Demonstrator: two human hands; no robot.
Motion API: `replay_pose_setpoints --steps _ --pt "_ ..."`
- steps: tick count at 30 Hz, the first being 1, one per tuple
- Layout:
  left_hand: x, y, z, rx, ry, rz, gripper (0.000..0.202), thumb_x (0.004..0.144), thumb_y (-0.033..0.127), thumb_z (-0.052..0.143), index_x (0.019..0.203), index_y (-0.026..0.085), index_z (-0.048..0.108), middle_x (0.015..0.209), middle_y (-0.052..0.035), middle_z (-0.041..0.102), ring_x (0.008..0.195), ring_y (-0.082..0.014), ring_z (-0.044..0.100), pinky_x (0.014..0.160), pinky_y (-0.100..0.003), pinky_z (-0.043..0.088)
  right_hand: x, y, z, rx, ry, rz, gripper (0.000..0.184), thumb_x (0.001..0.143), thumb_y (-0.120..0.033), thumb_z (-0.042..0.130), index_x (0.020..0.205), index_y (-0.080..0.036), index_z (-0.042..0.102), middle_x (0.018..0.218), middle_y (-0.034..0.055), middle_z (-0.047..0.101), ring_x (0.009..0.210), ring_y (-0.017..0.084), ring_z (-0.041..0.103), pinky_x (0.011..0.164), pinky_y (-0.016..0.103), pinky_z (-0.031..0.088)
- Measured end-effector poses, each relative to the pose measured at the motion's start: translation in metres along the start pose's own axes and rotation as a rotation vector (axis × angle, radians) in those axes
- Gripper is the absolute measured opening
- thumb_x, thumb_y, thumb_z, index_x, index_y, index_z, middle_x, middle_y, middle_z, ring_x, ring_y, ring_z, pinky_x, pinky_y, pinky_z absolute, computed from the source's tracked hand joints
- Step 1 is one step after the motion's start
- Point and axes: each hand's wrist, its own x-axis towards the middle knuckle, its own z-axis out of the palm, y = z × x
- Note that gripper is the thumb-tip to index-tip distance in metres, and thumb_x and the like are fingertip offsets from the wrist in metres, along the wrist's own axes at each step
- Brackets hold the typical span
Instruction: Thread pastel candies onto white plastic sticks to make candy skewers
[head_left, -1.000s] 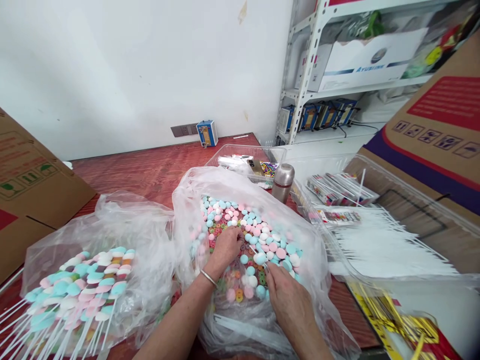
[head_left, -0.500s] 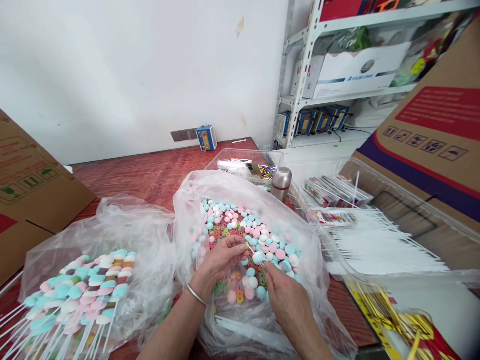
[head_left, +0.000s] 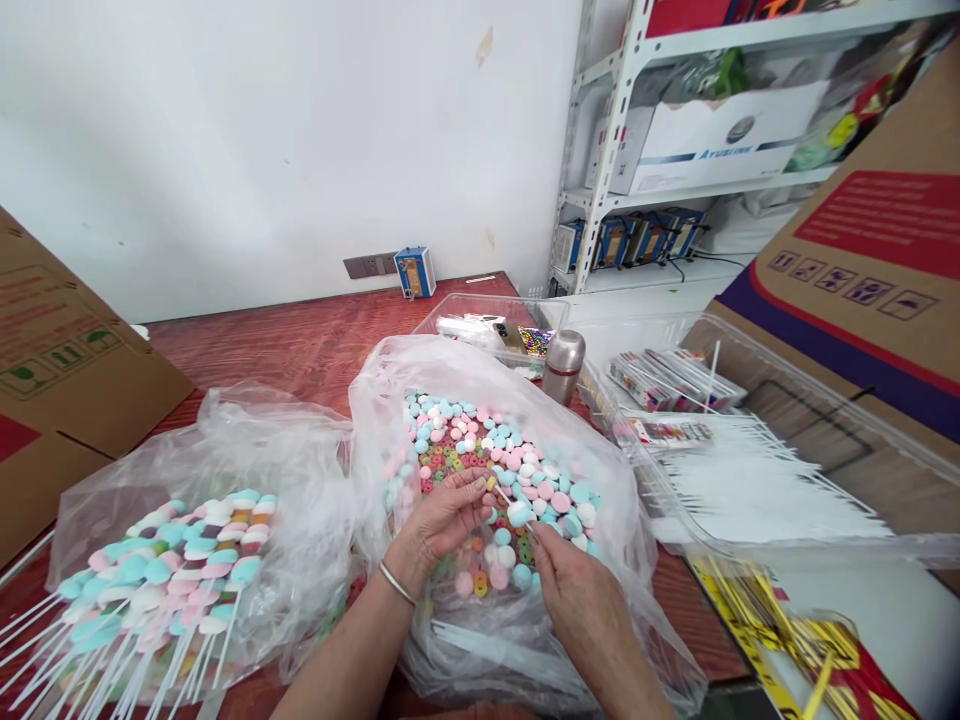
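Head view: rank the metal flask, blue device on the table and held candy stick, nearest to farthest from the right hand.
1. Held candy stick: just left.
2. Metal flask: upright, farther back.
3. Blue device: farthest back, leftward.

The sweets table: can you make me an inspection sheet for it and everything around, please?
Surface: red-brown wooden table.
Job's things: loose sweets in a plastic bag; sweets on sticks to its left.
Clutter: metal flask, red-and-yellow packaging.
Hands: left hand pinches a small yellow piece; right hand holds a white stick bearing sweets.
Cables: dark cables near blue boxes on the shelving.
Surroundings: white wall, cardboard boxes.
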Motion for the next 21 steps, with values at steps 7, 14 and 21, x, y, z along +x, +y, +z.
replay_pose_setpoints --steps 7,14,21 --pt "-0.001 -0.003 0.000 0.001 -0.035 0.001 0.026 0.071 0.015 0.082 0.094 0.008 0.070 0.075 -0.0029 0.065 0.063 -0.0067 0.061 0.059 -0.015 0.052 -0.003 -0.001 0.001 0.001 0.017 -0.018 0.033 0.102 -0.032 0.033 0.107 -0.029 0.065 0.085 0.0006 0.076 0.074 0.022 0.071 0.057 0.028 0.032" --pt "-0.005 -0.001 0.003 0.158 -0.055 -0.006 0.034 0.066 0.020 0.086 0.094 0.008 0.071 0.075 -0.0041 0.067 0.059 -0.0068 0.060 0.057 -0.018 0.051 -0.005 0.000 0.001 0.088 0.012 -0.007 0.032 0.099 -0.031 0.034 0.102 -0.028 0.065 0.082 0.0022 0.074 0.069 0.021 0.066 0.056 0.027 0.029" --pt "-0.005 -0.002 0.004 0.263 0.044 0.054 0.037 0.059 0.025 0.090 0.086 0.012 0.068 0.067 0.0013 0.063 0.054 -0.0063 0.057 0.054 -0.018 0.047 -0.003 -0.001 0.013 0.895 -0.117 0.004 0.038 0.096 -0.051 0.038 0.086 -0.021 0.060 0.054 -0.0059 0.043 0.049 0.013 0.039 0.048 0.023 0.030"
